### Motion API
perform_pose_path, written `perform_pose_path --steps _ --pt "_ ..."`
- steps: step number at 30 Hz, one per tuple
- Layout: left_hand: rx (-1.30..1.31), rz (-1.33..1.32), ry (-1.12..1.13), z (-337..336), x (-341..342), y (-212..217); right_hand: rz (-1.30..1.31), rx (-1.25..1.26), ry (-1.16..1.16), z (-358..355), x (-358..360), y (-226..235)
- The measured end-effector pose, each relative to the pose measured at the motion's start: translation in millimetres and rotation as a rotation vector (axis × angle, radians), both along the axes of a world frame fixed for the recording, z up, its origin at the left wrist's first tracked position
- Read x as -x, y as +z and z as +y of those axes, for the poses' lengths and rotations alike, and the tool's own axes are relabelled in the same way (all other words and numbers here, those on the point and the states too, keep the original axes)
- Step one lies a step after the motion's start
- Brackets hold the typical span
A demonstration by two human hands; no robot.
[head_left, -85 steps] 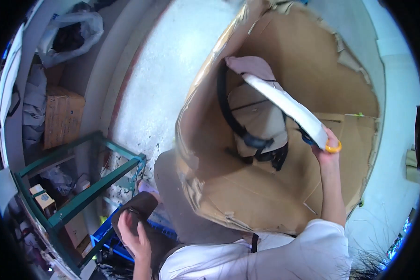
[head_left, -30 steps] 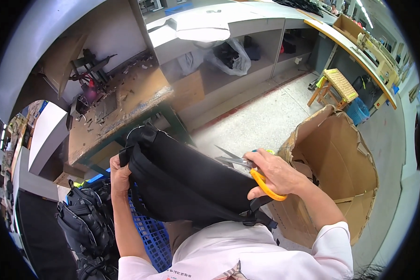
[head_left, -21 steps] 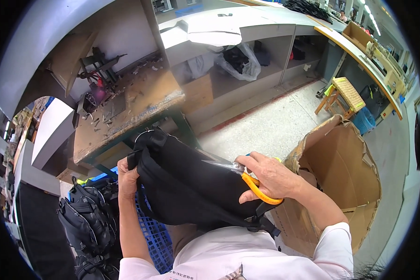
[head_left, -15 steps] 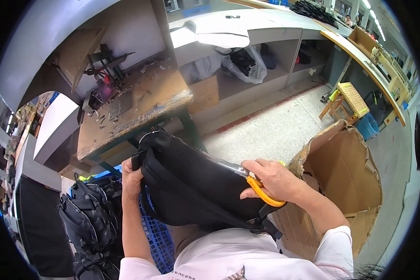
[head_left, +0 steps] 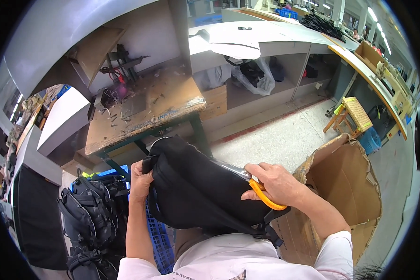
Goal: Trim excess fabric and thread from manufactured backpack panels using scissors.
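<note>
Black backpack [head_left: 200, 191] held up in front of the person's chest, above a blue plastic crate [head_left: 159, 238]. Left hand [head_left: 141, 179] closed around the bag's upper left edge, fingers wrapped over the fabric. Right hand [head_left: 274, 183] closed on orange-handled scissors [head_left: 254, 184]; blades lie flat along the bag's top right edge, touching it. Large open cardboard box [head_left: 345, 186] just right of the right forearm. More black backpacks [head_left: 91, 214] piled at lower left. Worn wooden workbench [head_left: 144, 112] beyond the bag, littered with scraps.
</note>
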State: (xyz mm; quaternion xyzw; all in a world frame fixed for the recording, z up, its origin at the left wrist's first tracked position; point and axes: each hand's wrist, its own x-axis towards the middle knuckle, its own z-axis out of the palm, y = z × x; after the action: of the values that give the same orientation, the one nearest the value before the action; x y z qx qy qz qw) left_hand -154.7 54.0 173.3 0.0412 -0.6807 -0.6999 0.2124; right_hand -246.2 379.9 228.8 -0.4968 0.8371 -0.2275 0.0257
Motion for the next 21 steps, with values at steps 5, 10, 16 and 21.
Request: perform_pose_path --steps 5,10,16,21 --pt "0.010 0.027 -0.044 2.0 -2.1 4.6 0.033 0.106 0.032 -0.1 -2.6 -1.6" --pt "-0.014 0.019 -0.057 7.2 -3.5 9.1 0.006 0.165 0.027 0.3 -5.2 -4.9" --pt "0.018 0.061 -0.077 11.9 -3.8 11.8 0.070 0.133 -0.001 -2.3 -7.4 4.0" --pt "0.020 0.011 -0.099 22.5 -1.1 20.4 -0.061 0.145 -0.017 4.1 -4.7 0.8"
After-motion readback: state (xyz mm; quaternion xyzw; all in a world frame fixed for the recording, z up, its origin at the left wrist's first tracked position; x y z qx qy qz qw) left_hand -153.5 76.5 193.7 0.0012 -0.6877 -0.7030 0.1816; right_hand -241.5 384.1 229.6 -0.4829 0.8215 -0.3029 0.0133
